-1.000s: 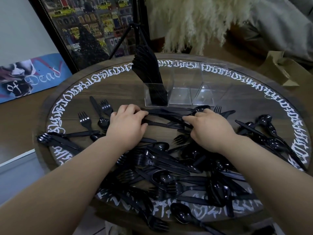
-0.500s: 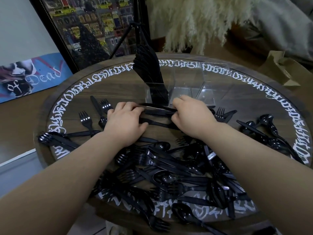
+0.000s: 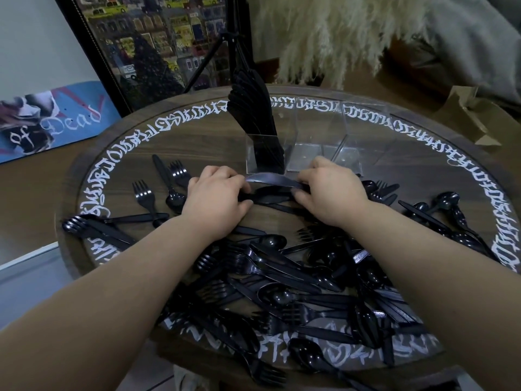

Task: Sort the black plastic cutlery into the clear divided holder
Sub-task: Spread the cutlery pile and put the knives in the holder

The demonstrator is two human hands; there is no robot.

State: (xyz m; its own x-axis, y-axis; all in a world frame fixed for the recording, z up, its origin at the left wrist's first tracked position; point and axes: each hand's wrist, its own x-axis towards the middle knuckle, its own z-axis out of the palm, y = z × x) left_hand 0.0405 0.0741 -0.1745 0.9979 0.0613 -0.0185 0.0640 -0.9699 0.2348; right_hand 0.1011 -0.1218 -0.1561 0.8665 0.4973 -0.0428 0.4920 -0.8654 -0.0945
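We see the clear divided holder (image 3: pixel 310 142) standing upright toward the far side of the round wooden worktop (image 3: pixel 197 142), which carries white lettering around its rim. The holder has three compartments in a row. The left compartment contains a bundle of black knives (image 3: pixel 253 108) standing on end and fanning out above the rim; the middle and right compartments show only their clear floors. Just in front of the holder, both hands meet over a small stack of knives (image 3: pixel 270 193) lying flat on the worktop. The left hand (image 3: pixel 217 198) has its fingers curled over the left end of the stack, thumb below, forming a closed grip on it. The right hand (image 3: pixel 329 190) curls its fingers round the right end of the same stack, also a closed grip; the topmost knife (image 3: pixel 270 179) shows its blade between the two hands. The stack lies directly between the hands, near the holder's left and middle compartments but apart from them. The loose black cutlery (image 3: pixel 296 283), a mix of forks, spoons and knives, is heaped on the near half of the worktop beneath the forearms, with further pieces scattered at the left and right edges.
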